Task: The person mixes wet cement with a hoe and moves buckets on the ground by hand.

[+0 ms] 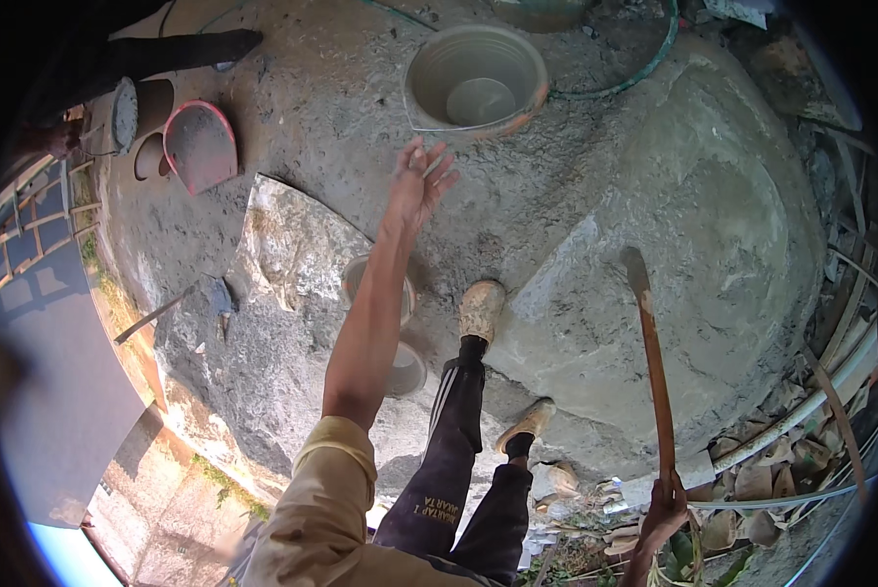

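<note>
My left hand (pixel 425 180) reaches forward with its fingers spread and nothing in them. Just beyond the fingertips stands a large mud-coated tub (pixel 534 88) with grey liquid in its bottom. My right hand (pixel 666 506), low at the right, grips the end of a long wooden handle (pixel 655 367). The tool's head (pixel 633 257) rests against a broad mound of wet grey mortar (pixel 703 198); its blade is hidden. Beneath my left forearm are a small bucket (pixel 408 301), partly covered, and another round container (pixel 407 370).
A co-worker's hand (pixel 50 139) holds a mortar-caked bucket (pixel 125 116) at the left, near a red-rimmed scoop (pixel 200 147). A torn, stained sheet (pixel 299 227) and a wooden-handled tool (pixel 152 317) lie on the ground. A green hose (pixel 629 81) curves behind the tub. Poles and rubble (pixel 783 455) border the right.
</note>
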Motion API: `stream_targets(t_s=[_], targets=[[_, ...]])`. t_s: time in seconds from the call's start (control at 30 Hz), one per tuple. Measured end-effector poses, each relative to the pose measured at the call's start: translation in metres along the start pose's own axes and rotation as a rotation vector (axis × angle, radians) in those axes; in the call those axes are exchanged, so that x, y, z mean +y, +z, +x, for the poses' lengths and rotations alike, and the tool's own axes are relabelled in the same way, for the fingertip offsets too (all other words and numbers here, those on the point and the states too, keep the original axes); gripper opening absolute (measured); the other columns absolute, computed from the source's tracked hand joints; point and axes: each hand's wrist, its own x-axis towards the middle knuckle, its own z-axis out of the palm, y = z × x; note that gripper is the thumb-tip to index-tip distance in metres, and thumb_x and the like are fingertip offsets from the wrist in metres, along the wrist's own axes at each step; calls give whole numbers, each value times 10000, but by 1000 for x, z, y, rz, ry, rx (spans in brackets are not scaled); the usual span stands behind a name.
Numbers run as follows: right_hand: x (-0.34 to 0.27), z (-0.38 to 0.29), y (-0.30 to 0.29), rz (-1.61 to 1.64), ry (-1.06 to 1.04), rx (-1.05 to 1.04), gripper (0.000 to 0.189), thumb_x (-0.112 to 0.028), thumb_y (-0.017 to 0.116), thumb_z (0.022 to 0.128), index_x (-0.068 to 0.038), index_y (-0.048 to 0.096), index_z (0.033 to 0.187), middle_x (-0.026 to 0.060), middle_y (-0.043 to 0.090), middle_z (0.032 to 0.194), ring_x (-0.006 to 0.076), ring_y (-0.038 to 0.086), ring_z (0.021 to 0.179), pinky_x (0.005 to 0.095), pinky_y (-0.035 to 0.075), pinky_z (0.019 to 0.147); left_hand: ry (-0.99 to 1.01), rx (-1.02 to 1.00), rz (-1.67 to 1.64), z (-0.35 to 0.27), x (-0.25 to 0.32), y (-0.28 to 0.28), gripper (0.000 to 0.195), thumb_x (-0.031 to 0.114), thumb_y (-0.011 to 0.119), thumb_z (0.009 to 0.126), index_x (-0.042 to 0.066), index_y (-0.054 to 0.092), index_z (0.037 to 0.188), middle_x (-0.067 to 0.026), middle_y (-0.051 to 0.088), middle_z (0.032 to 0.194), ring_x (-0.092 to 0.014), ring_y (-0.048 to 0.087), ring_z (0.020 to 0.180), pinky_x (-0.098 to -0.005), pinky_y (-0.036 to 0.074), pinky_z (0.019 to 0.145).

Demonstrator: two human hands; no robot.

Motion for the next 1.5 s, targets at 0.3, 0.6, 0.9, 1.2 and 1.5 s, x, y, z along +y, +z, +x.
stream_targets(t_s=[0.3, 0.6, 0.9, 1.2, 1.5], targets=[[6, -2, 8, 61, -3, -38, 293, -12, 697, 765, -1, 686, 1058, 150, 714, 916, 210, 647, 707, 361, 516, 659, -398, 479, 235, -88, -77, -144, 777, 577, 424, 942, -26, 292, 1415, -222, 508, 1289, -310, 611, 1044, -406, 579, 802], [30, -4, 12, -8, 88, -112, 324, -3, 640, 860, 19, 615, 1182, 111, 652, 1009, 175, 615, 866, 280, 526, 741, -505, 786, 104, -123, -147, -251, 796, 587, 428, 940, -77, 309, 1362, -217, 453, 1264, -342, 611, 979, -512, 520, 813], [1, -1, 21, 45, -375, -44, 271, -45, 744, 802, 90, 675, 1027, 187, 698, 937, 210, 644, 735, 315, 540, 610, -52, 927, -631, -110, -253, -356, 489, 274, 449, 962, -80, 362, 1288, -204, 474, 1220, -322, 567, 1060, -505, 555, 832], [16, 4, 4, -189, -218, -136, 356, -50, 635, 840, 5, 618, 1192, 110, 674, 1016, 179, 626, 878, 311, 502, 739, 211, 610, -143, -124, -47, -170, 307, -19, 497, 858, -73, 399, 1145, -207, 541, 1104, -277, 653, 918, -349, 644, 723], [-18, -5, 0, 44, -15, -117, 345, 6, 641, 814, 30, 614, 1157, 105, 664, 971, 146, 598, 743, 259, 493, 561, 322, 185, 19, -66, 37, 12, 428, 73, 597, 885, -38, 337, 1206, -178, 520, 1115, -231, 623, 907, -325, 610, 692]])
